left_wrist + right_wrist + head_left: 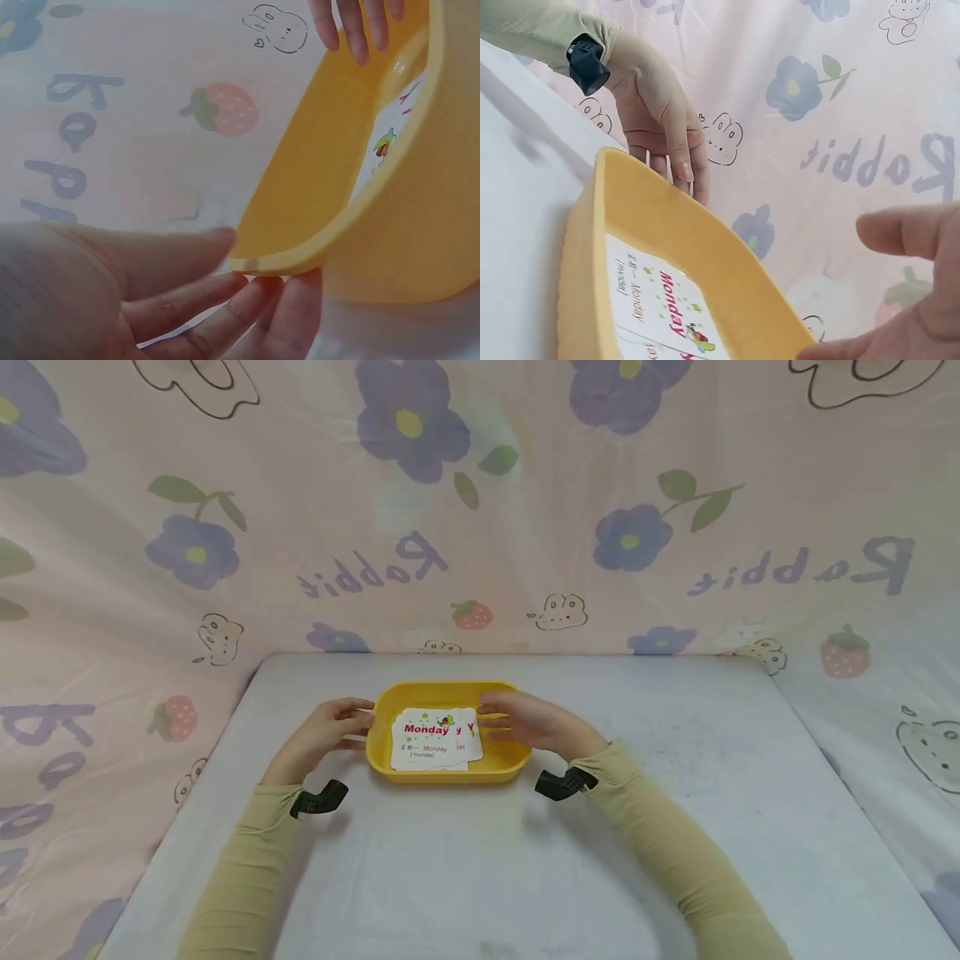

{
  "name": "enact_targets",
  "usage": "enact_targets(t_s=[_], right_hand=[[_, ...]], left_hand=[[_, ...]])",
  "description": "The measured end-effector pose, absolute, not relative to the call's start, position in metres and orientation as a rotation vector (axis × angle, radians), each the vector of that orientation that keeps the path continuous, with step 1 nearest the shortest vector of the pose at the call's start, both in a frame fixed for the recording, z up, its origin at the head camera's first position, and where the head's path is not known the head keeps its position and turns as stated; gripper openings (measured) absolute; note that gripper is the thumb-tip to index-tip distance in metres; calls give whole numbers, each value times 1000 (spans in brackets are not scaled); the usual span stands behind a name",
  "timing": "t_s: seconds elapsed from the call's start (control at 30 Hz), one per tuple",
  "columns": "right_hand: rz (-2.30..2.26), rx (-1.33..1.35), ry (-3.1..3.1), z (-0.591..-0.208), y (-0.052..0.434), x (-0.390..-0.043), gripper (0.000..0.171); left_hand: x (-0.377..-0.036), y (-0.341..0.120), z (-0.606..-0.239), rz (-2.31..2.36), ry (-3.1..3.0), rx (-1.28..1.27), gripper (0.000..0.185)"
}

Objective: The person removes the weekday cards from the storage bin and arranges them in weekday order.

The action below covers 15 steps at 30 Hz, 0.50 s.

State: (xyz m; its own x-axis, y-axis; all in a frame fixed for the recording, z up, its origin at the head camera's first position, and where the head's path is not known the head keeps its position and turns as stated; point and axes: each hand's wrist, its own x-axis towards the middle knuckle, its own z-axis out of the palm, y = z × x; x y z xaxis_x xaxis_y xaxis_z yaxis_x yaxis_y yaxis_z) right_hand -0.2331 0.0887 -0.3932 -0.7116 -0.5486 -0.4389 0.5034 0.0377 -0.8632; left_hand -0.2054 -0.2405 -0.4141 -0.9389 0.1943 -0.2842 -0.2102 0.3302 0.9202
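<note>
Head view: yellow tray point(501, 763) near the far middle of a grey table point(480, 860), one hand at each short end.

Left hand point(324, 737) against the tray's left wall, fingers point(247, 315) loosely straight and touching under the rim, not curled round it. Right hand point(531, 723) laid over the right rim, fingers reaching inward above the cards point(437, 739); pinching or just resting, cannot tell. Cards stacked flat inside the tray, top one printed "Monday" in red. Flowered pink cloth point(225, 527) hanging behind and beside the table.
</note>
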Motion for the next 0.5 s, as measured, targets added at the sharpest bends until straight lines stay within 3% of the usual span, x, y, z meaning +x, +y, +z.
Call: enact_targets(t_s=[0.5], right_hand=[[-1800, 271, 1622, -413, 67, -238, 51]], left_hand=[[-207, -237, -415, 1554, 2377, -34, 39]])
